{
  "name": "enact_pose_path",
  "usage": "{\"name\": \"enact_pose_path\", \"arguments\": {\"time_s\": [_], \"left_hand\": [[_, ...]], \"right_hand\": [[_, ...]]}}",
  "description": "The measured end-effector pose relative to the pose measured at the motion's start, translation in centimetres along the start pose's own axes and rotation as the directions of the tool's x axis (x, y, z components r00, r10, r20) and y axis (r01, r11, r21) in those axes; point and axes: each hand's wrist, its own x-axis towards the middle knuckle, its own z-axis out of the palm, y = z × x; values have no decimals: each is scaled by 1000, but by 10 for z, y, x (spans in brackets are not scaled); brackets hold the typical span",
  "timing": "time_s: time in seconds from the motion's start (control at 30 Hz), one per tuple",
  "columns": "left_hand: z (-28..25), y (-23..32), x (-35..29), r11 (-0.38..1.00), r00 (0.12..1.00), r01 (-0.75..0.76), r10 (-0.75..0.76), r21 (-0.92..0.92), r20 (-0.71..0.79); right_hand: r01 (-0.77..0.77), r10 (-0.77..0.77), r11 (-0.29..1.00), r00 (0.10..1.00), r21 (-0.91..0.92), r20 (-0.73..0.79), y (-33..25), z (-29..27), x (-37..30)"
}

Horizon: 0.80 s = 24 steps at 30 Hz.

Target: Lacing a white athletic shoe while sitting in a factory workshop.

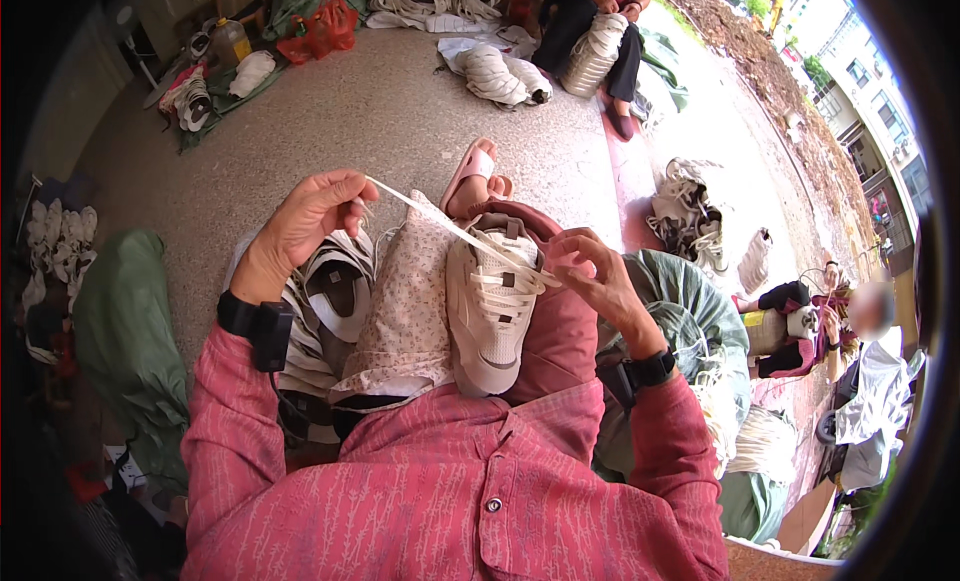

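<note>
A cream sneaker [490, 316] rests on my lap with its toe toward me, and its laces run crosswise over the tongue. From its upper end a pale shoelace [425, 209] stretches taut up and left to my left hand [315, 216], raised above the shoe and pinching the lace between thumb and fingers. My right hand [590, 271] is at the shoe's right upper side, its thumb and fingers closed on the lace near the eyelets. A flowered cloth [400, 326] covers my left thigh beside the sneaker.
More sneakers [335, 296] lie beside my left leg. Green sacks [130, 341] stand left, and another green sack [690, 301] with bundled laces is at right. Two other people sit working with shoes, one ahead, one far right. Shoe bundles [490, 76] lie on the floor ahead.
</note>
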Motion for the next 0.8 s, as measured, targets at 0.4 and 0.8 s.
{"name": "enact_pose_path", "arguments": {"time_s": [0.4, 0.8], "left_hand": [[-11, -71, 1, 977, 830, -209, 150, -50, -537], [6, -63, 6, 625, 953, -295, 136, -723, -271]], "right_hand": [[295, -287, 920, 955, -256, 70, 1, 32, 23], [329, -330, 852, 941, -407, 70, -12, 44, 26]]}}
